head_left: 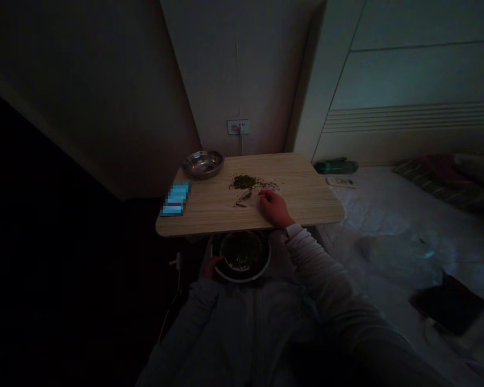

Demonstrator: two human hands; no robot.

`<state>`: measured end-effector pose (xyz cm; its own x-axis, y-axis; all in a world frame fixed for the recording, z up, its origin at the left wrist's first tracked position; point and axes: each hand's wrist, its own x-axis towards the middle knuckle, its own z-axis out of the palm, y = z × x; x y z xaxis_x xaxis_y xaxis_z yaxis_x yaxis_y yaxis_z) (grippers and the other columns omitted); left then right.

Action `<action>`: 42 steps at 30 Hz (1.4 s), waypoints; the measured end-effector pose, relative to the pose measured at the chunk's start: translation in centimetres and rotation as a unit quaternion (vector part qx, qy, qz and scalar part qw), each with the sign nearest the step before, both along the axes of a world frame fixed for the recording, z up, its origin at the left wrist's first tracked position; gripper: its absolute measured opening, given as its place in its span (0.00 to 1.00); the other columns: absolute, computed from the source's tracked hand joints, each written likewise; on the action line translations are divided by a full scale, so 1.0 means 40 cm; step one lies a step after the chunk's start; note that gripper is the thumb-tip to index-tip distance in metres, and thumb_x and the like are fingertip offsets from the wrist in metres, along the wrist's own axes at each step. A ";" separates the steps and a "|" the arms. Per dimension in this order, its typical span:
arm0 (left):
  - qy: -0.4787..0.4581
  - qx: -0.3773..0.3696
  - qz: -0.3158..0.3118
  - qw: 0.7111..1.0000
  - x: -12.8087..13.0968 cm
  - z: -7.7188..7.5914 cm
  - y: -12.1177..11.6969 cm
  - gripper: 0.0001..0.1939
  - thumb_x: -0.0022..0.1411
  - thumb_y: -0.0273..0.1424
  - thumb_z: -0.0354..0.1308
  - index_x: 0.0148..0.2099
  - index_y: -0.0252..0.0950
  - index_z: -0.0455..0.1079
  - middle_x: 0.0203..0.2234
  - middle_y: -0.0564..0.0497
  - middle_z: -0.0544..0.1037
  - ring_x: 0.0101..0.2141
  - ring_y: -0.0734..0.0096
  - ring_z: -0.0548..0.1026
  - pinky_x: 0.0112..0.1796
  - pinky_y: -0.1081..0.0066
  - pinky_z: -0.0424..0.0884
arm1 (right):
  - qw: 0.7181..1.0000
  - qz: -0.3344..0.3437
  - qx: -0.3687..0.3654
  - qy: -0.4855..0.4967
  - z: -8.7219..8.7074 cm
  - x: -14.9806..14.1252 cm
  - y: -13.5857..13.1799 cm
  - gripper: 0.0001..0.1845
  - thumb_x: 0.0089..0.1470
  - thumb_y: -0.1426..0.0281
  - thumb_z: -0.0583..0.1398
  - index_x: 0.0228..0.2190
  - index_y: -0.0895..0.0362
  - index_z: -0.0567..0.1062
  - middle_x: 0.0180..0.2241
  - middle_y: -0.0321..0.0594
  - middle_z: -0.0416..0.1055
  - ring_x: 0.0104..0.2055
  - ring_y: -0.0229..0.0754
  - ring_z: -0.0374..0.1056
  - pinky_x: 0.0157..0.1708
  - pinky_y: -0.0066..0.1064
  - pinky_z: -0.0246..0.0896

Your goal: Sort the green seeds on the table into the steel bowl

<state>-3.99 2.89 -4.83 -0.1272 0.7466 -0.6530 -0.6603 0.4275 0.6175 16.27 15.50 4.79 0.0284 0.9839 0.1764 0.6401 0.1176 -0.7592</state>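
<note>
On the wooden table, a small heap of green beans (pixel 244 181) lies with scattered beans around it and a darker little pile (pixel 246 195) just in front. My right hand (pixel 275 209) rests on the tabletop to the right of these, fingers curled together; what they hold, if anything, is too small to make out. Below the table's front edge, a round bowl (pixel 241 280) sits on my lap with more green beans inside. My left hand (pixel 213 267) grips its left rim, fingertips over the edge. Dim light hides some detail.
A shiny metal bowl (pixel 204 164) stands at the table's (pixel 306 207) back left corner, with a lit phone (pixel 176 199) in front of it. To the right is a bed with a green bottle (pixel 336 166), a remote (pixel 341 183) and a dark tablet-like object (pixel 448 304).
</note>
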 end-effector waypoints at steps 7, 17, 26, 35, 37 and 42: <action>-0.041 -0.053 -0.020 0.998 0.018 0.029 0.001 0.09 0.38 0.20 0.58 0.16 0.41 0.69 0.13 0.48 0.75 0.41 0.49 0.76 0.46 0.57 0.68 | 1.000 0.018 -0.004 -0.017 0.000 -0.004 -0.006 0.17 0.49 0.70 0.52 0.38 0.56 0.75 0.28 0.40 0.72 0.31 0.41 0.65 0.37 0.33 0.59; 0.014 -0.060 0.003 0.998 0.027 0.058 -0.004 0.10 0.38 0.21 0.58 0.14 0.40 0.66 0.13 0.48 0.75 0.38 0.50 0.77 0.42 0.59 0.71 | 0.998 0.061 0.008 -0.018 -0.008 0.000 -0.003 0.16 0.49 0.70 0.53 0.38 0.57 0.76 0.30 0.40 0.74 0.31 0.40 0.65 0.36 0.31 0.59; 0.042 -0.041 0.015 0.998 0.013 0.024 0.007 0.11 0.37 0.20 0.60 0.13 0.39 0.65 0.11 0.50 0.72 0.35 0.51 0.77 0.43 0.57 0.69 | 0.998 0.057 0.019 0.031 -0.013 0.002 0.001 0.16 0.48 0.72 0.52 0.36 0.57 0.76 0.28 0.38 0.73 0.30 0.39 0.65 0.36 0.32 0.60; 0.035 -0.040 -0.002 0.999 0.014 0.016 0.005 0.10 0.38 0.22 0.59 0.12 0.39 0.66 0.11 0.49 0.73 0.29 0.53 0.77 0.40 0.57 0.70 | 0.998 0.047 0.018 0.029 -0.013 0.005 0.001 0.14 0.47 0.71 0.52 0.32 0.58 0.76 0.28 0.38 0.72 0.31 0.39 0.65 0.36 0.31 0.59; 0.034 -0.036 0.001 0.999 0.018 0.021 0.006 0.11 0.38 0.21 0.59 0.12 0.39 0.65 0.11 0.49 0.73 0.29 0.54 0.78 0.41 0.58 0.70 | 0.998 0.049 0.021 0.026 -0.011 0.005 -0.001 0.13 0.47 0.71 0.52 0.31 0.58 0.75 0.28 0.38 0.72 0.31 0.39 0.65 0.36 0.31 0.59; 0.004 -0.038 -0.010 0.999 0.024 0.040 0.000 0.10 0.38 0.21 0.58 0.14 0.40 0.68 0.13 0.49 0.75 0.35 0.52 0.78 0.43 0.59 0.71 | 0.998 0.053 0.024 0.015 -0.007 0.003 -0.006 0.13 0.48 0.70 0.52 0.30 0.58 0.75 0.28 0.39 0.73 0.32 0.39 0.65 0.37 0.31 0.59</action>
<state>-3.04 2.88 -3.23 -0.1184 0.6972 -0.7071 -0.6462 0.4866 0.5880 16.39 15.25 4.49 -0.0693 0.9719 0.2250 0.5989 0.2209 -0.7697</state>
